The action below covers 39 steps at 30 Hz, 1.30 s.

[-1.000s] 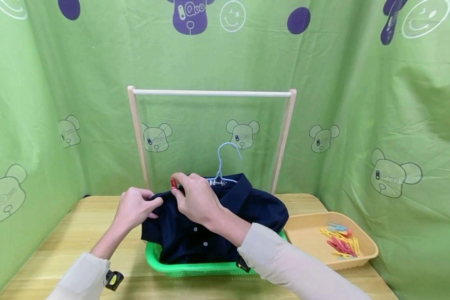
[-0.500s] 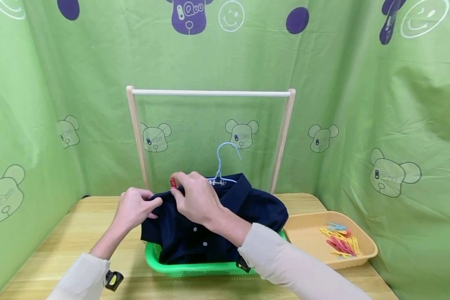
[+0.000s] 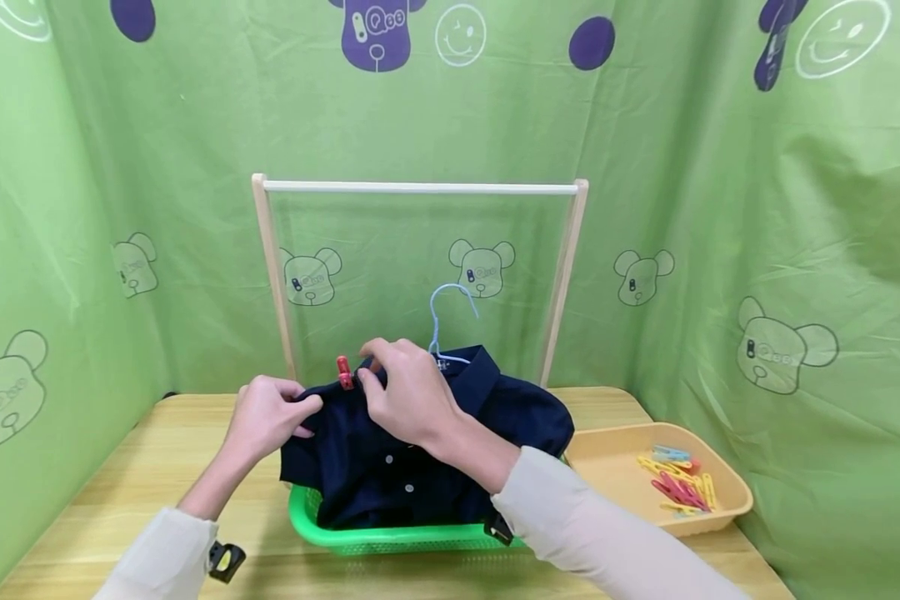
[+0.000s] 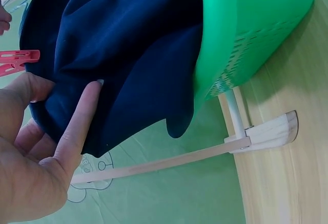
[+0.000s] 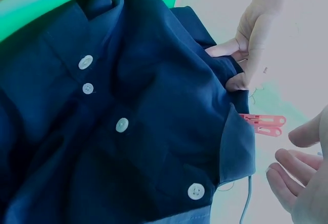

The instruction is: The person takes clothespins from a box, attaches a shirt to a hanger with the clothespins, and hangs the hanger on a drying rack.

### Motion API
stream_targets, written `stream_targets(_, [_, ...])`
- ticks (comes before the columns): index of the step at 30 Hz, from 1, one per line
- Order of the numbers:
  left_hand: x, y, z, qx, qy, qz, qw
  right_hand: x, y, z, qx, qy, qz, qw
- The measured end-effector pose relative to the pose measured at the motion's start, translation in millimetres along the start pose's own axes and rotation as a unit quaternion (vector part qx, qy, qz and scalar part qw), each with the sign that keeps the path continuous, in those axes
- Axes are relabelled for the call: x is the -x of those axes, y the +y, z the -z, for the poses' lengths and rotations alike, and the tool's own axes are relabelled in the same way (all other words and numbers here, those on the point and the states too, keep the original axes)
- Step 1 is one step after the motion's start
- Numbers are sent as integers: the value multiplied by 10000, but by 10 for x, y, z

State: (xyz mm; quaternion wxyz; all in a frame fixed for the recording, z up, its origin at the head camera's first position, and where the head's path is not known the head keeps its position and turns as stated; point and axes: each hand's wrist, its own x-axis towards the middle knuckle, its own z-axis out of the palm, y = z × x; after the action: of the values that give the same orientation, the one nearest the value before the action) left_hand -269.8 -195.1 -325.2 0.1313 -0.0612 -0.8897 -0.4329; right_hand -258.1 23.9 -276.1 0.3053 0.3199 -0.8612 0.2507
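A dark navy shirt [image 3: 360, 454] with pale buttons lies over a green basket [image 3: 390, 537], a light blue wire hanger [image 3: 437, 321] rising from its collar. My left hand [image 3: 270, 421] pinches the shirt's shoulder at the left. A red clothespin [image 3: 345, 372] is clipped on the shoulder's upper edge, between my two hands. Just right of the clothespin is my right hand [image 3: 412, 400], its fingers loosely bent and apart from the pin. In the right wrist view a gap shows between the clothespin [image 5: 264, 123] and the fingertips [image 5: 300, 134].
A wooden rack [image 3: 420, 187] with a white top bar stands behind the basket. To the right, an orange tray [image 3: 607, 475] holds several yellow, red and blue clothespins [image 3: 682, 487]. Green curtains [image 3: 420, 108] surround the wooden table [image 3: 112, 492].
My right hand has let go of the red clothespin and moved slightly right; the pin stays clipped on the shirt. The left hand keeps its pinch on the shoulder.
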Motion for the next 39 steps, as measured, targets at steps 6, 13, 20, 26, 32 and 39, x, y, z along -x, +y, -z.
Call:
stream_targets(6, [5,-11,4,8,-1,58,10000,63,59,66,-222,106,-106,9996])
stream_targets(13, [12,-16,15,38,-5,93,9999,99,144,176,-305,121,-352,9988])
stream_targets(20, [18,-13,19,-35,5,41,10000,138,222,315,-297,133,-562,9979])
stream_targets(26, [19,-8,24,17,-4,54,10000,176,348,415,-316,380,-715,9962])
stream_targets(32, [28,-17,33,72,-23,92,9999,225,477,491,-242,481,-855,9949])
stream_targets(39, [42,-29,46,72,-55,120,9999,308,665,595,-72,661,-979,9930])
